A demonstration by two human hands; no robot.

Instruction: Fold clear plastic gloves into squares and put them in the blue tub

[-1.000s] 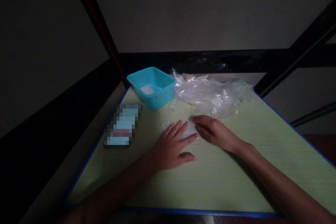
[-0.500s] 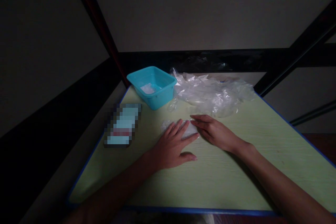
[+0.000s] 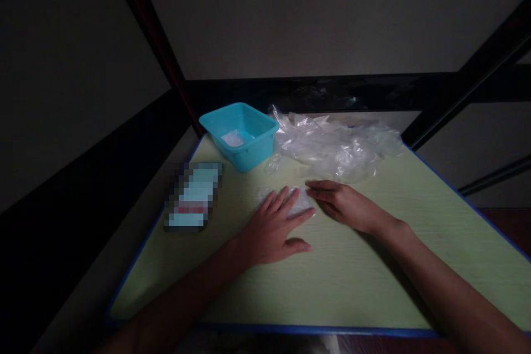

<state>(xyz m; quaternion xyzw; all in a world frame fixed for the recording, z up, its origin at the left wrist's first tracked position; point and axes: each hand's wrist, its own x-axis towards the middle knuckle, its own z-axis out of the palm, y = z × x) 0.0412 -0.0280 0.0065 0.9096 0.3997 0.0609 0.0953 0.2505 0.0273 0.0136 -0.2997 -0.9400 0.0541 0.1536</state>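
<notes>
My left hand (image 3: 271, 229) lies palm down with its fingers spread, pressing a small folded clear plastic bag (image 3: 302, 204) against the table. Most of the bag is under the fingers; its edges show to the left and right of them. Just right of the bag, my right hand (image 3: 342, 202) rests on the table, fingers stretched out toward the bag's upper right corner. Its fingers are slightly apart, and I see nothing between them. The right thumb is hard to make out.
Behind the hands spreads a heap of crumpled clear plastic bags (image 3: 338, 146). A turquoise basket (image 3: 255, 157) at the back left holds a folded piece of clear plastic (image 3: 233, 138). A phone (image 3: 194, 196), blurred out, lies at the table's left edge. The pale green table (image 3: 332, 287) has blue edging.
My right hand has shifted slightly to the right, away from the bag's corner. The left hand stays in place on the bag, which looks flatter.
</notes>
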